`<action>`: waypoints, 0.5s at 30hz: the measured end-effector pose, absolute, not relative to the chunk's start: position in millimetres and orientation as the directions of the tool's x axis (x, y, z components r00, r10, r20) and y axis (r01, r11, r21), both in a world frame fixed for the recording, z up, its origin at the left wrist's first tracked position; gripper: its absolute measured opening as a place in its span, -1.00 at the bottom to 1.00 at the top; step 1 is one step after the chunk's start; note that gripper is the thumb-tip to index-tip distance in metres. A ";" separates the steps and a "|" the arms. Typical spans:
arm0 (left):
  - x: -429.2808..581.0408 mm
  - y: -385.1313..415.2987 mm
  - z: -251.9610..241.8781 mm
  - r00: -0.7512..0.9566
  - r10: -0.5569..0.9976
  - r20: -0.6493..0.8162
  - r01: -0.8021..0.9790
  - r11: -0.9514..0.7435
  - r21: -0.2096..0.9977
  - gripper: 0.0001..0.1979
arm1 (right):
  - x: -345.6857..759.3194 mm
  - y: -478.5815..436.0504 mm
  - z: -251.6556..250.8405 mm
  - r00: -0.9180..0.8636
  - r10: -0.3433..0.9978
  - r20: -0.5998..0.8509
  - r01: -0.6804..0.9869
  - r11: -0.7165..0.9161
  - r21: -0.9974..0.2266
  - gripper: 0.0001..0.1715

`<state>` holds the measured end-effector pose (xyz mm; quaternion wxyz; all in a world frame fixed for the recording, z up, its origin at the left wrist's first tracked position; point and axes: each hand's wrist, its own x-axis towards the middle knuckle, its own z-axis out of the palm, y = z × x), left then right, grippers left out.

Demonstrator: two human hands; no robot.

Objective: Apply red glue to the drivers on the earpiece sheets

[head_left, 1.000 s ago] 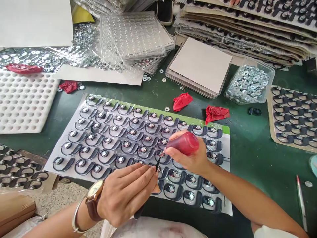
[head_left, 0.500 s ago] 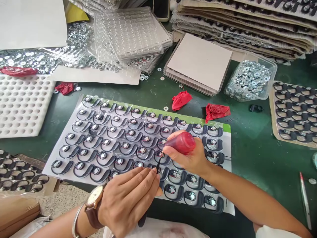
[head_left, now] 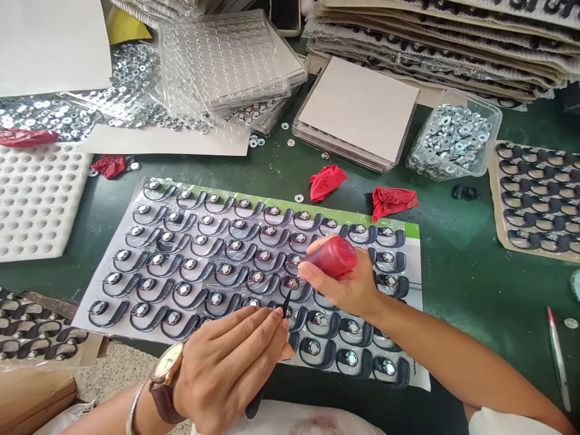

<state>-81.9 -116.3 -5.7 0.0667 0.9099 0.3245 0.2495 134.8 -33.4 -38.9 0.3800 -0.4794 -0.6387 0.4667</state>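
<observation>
A white sheet [head_left: 414,254] on the green table carries rows of dark ear-hook pieces [head_left: 190,266], each with a small round metal part. My right hand [head_left: 351,290] grips a red squeeze bottle [head_left: 333,257], its nozzle down at one piece near the sheet's middle. My left hand [head_left: 231,362], with a brown watch on the wrist, pinches a thin black pointed tool [head_left: 286,302]. The tool's tip points at the same piece, just below the bottle's nozzle.
A clear tub of metal washers [head_left: 457,142] stands at the right. Stacked clear blister trays [head_left: 222,60], a cardboard-topped stack [head_left: 357,112] and piles of loaded sheets [head_left: 453,42] lie behind. Red rag scraps [head_left: 392,199], a white foam tray [head_left: 36,199] and another sheet of hooks [head_left: 534,199] surround the work.
Both hands hold the same pose over the sheet. The view has drifted slightly, so the table's things sit a little further left and higher.
</observation>
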 end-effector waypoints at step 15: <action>-81.3 -111.6 -3.8 0.619 0.656 0.432 0.557 -0.754 0.347 -0.81 | 136.6 -31.5 -33.2 -0.279 0.960 0.020 0.325 0.114 -0.939 -0.70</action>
